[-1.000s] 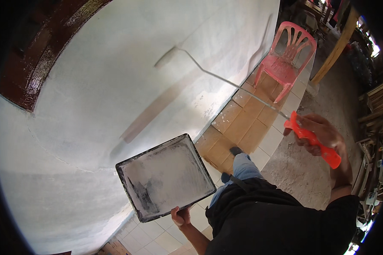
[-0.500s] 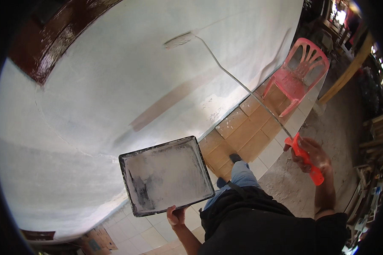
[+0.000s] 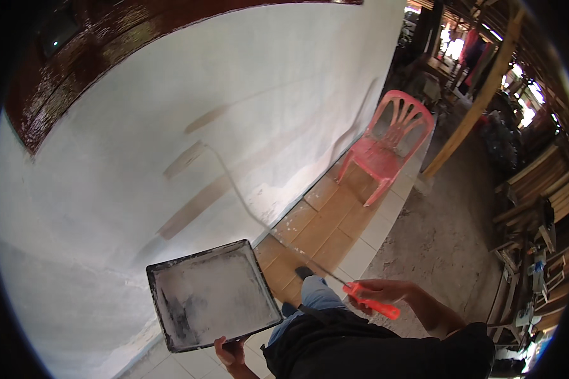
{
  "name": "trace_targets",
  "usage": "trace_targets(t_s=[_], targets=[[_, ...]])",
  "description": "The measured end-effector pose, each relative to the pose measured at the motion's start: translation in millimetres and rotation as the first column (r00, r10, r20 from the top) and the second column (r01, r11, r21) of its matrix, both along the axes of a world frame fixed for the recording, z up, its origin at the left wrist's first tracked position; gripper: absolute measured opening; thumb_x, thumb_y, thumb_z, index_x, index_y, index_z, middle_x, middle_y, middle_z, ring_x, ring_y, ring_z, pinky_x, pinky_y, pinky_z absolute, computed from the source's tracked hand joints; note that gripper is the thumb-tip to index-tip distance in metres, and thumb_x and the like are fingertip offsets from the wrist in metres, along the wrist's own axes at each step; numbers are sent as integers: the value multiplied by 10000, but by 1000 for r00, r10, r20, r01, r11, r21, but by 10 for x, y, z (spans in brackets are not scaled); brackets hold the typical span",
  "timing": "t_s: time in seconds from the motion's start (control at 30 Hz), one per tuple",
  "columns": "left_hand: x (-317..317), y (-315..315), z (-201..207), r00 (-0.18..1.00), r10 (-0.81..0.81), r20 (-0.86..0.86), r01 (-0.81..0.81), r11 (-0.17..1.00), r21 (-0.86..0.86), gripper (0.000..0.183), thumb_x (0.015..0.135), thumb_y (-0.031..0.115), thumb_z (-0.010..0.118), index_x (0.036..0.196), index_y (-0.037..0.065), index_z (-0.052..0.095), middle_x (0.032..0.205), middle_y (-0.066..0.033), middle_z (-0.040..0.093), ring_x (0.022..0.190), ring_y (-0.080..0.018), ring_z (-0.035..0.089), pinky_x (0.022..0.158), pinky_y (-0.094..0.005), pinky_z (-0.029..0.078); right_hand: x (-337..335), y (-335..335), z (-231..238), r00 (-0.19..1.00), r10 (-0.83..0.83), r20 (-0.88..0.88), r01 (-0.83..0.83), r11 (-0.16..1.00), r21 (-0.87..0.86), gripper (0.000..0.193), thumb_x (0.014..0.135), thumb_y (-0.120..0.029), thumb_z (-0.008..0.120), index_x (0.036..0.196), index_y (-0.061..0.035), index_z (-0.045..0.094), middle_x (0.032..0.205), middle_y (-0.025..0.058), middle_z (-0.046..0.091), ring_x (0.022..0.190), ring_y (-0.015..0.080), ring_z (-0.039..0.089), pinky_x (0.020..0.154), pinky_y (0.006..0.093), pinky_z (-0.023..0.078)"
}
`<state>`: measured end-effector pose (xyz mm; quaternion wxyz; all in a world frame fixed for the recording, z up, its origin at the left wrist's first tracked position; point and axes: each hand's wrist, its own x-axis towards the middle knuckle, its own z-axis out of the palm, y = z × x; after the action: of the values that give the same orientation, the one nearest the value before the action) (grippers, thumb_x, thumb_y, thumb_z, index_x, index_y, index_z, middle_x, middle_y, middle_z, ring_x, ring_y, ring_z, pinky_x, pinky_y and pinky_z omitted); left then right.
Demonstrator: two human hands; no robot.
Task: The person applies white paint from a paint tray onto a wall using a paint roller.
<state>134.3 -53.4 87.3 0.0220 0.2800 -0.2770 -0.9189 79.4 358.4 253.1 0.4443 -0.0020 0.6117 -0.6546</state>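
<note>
A black paint tray [image 3: 212, 300], smeared with pale grey-white paint, is held level by my left hand [image 3: 232, 355], which grips its near edge. My right hand [image 3: 379, 295] is wrapped round the red-orange handle of a paint roller [image 3: 262, 224]. From the handle a long thin metal rod runs up and left. Its roller head [image 3: 183, 159], blurred by motion, is at the pale wall [image 3: 107, 208]; whether it touches the surface I cannot tell. Shadows of the roller lie on the wall nearby.
A red plastic chair [image 3: 385, 148] stands on the tiled ledge [image 3: 335, 221] along the wall. A dark glossy wooden frame [image 3: 101, 44] borders the wall at upper left. To the right are a wooden post [image 3: 477, 101], a rough floor [image 3: 423, 246] and stacked timber [image 3: 547, 183].
My right hand has come down and left, toward my body. The roller head has moved left and lower across the view. The whole view has shifted, with the tray still in my left hand.
</note>
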Motion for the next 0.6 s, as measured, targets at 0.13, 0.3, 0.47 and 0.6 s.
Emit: trace_targets(t_s=[0.13,0.3,0.47,0.6], targets=[[-34,21,-117,1000,-2,-27,2,1000,-12,624,650,227,590,1237,71,445,1163,-116,515,1069,-304,514,787,-565,512,71,79,-257,923,58,-381,115,902,416,367,926,-403,489,998,-47,538,730,80,560,627,152,566,600,305,464],[-141,69,-204,999,45,4,-45,995,-90,604,644,260,587,1215,99,472,1138,-88,534,1049,-266,516,785,-553,496,89,34,-315,827,99,-553,280,781,559,372,887,-392,559,926,-24,593,697,165,592,635,235,598,598,349,461],[-122,93,-146,984,162,73,-151,979,-139,552,640,299,584,1154,118,499,1087,-58,554,1004,-229,524,702,-470,464,24,33,-525,797,266,-543,164,769,618,375,877,-402,565,969,-39,591,711,190,599,630,359,601,588,376,468],[-128,77,-281,973,232,9,-229,967,-112,481,650,271,594,1092,97,524,1035,-52,568,944,-209,542,721,-367,443,-1,37,-522,796,290,-531,137,769,624,373,877,-397,563,963,-36,588,715,196,597,646,366,601,591,384,468]])
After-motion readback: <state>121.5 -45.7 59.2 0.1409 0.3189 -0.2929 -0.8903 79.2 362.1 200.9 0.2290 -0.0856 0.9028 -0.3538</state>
